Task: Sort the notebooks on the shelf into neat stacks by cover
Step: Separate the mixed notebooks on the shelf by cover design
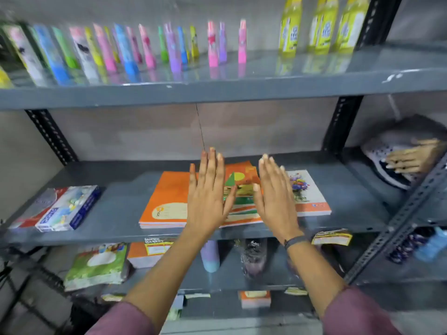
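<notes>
Middle shelf [116, 209]: orange notebooks [167, 201] stacked at centre; a floral-cover notebook [307, 192] lies just beside them, right. Left hand [208, 192] and right hand [275, 197] are held flat, fingers spread, over the stack; contact cannot be judged, frame blurred. Boxed packs [63, 209] are seen far left.

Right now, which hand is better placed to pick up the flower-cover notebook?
Right hand: it hovers open right beside the flower-cover notebook. The left hand is over the orange notebooks, farther away.

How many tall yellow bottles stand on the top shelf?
3, side by side at the right end of the grey top shelf: yellow bottles. Others may be out of frame.
</notes>
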A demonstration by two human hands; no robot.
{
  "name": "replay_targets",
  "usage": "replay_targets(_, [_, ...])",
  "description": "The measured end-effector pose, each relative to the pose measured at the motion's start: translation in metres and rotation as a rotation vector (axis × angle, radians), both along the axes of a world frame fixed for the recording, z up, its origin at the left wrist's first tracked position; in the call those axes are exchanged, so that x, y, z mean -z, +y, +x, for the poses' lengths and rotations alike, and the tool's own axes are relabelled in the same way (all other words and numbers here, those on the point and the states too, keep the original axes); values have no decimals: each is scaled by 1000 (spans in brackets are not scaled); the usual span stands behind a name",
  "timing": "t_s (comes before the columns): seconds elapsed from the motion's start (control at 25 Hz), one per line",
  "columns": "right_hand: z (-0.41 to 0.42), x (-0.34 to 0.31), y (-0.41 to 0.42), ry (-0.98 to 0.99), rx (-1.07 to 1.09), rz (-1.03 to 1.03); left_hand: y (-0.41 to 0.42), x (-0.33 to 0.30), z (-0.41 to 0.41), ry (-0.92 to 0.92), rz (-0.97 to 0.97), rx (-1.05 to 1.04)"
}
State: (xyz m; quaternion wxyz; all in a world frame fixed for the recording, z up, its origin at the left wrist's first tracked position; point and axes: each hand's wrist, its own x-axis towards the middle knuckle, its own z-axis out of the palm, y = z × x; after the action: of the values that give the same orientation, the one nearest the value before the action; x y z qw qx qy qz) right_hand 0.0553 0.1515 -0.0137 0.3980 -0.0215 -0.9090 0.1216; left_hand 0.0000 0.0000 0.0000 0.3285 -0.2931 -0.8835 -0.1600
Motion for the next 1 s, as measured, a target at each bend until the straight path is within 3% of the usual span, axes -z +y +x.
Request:
replay_targets(0.2, [-45, 43, 35, -602, -37, -231, 29, 55, -40, -629, -112, -175])
replay_targets(0.32, [-71, 50, 48, -753, -23, -271, 49, 62, -57, -796, -121, -280])
replay_targets(0.52, [-87, 56, 56, -684, 15, -435, 65, 76, -70, -712, 5, -402])
replay_targets(0.8, [-100, 52, 67, -615, 73, -950, 92, 72, -74, -808, 401, -440])
replay_targets(1.0, [-87, 43, 120, -442, 292, -1019, 149, 56, -50, -863, 549, -239])
